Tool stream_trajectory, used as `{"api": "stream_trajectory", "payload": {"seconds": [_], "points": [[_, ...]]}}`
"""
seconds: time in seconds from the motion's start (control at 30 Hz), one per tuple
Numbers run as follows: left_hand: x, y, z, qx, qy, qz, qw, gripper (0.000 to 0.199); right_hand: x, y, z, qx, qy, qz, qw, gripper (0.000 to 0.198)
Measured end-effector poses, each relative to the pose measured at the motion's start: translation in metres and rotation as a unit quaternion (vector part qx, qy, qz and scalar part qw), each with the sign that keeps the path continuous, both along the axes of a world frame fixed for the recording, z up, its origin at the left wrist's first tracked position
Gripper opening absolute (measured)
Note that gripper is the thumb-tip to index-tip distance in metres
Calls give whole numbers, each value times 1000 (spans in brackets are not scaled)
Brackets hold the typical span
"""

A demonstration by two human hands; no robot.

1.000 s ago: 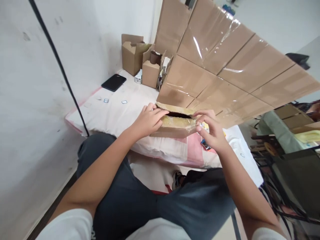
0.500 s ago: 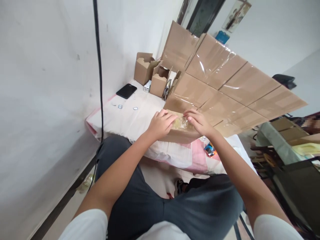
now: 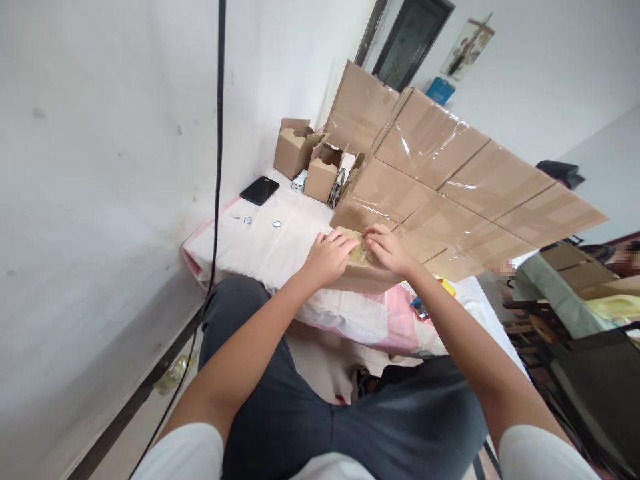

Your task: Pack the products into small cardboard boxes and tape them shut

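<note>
A small cardboard box sits on the covered bed in front of me, below both hands. Crinkled, yellowish clear plastic shows at its top between my fingers. My left hand is bent over the box's left side, its fingertips closed on the plastic and its thumb hidden. From the right, my right hand pinches the same plastic, thumb and fingers close together. The two hands are a little apart. What lies beneath the plastic I cannot make out.
Large taped cardboard rises behind the box. Smaller open boxes, a black tablet-like device and small cards lie on the bed. A black cable hangs at left. A colourful packet lies by my right forearm.
The view has shifted slightly, so the scene sits lower and a little to the right. My hands stay at the top of the box, now slightly closer together.
</note>
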State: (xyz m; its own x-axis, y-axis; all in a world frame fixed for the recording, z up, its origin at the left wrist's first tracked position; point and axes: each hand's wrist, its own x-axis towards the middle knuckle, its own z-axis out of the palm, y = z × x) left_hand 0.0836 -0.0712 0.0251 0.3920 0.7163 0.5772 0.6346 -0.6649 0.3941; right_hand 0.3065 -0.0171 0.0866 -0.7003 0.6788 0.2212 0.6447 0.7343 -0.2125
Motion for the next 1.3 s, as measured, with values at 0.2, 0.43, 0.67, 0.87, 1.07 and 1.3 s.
{"api": "stream_trajectory", "payload": {"seconds": [0.2,0.43,0.67,0.87,1.07,1.3], "points": [[1,-4,1,26,-1,-19,999,39,1,7,1,-3,-24,12,1000,17],[5,-5,-5,55,15,-87,995,31,5,8,2,8,-59,15,998,13],[8,-4,-12,85,19,-89,992,38,7,13,-7,5,-1,-92,996,34],[10,-9,-8,81,23,-95,992,40,10,-13,-16,35,0,-326,945,44],[13,-12,-8,39,13,-86,995,44,75,-55,-26,-84,111,-264,954,82],[-1,4,-9,-21,-200,-85,976,35,106,-70,-47,-229,211,-206,928,115]]}}
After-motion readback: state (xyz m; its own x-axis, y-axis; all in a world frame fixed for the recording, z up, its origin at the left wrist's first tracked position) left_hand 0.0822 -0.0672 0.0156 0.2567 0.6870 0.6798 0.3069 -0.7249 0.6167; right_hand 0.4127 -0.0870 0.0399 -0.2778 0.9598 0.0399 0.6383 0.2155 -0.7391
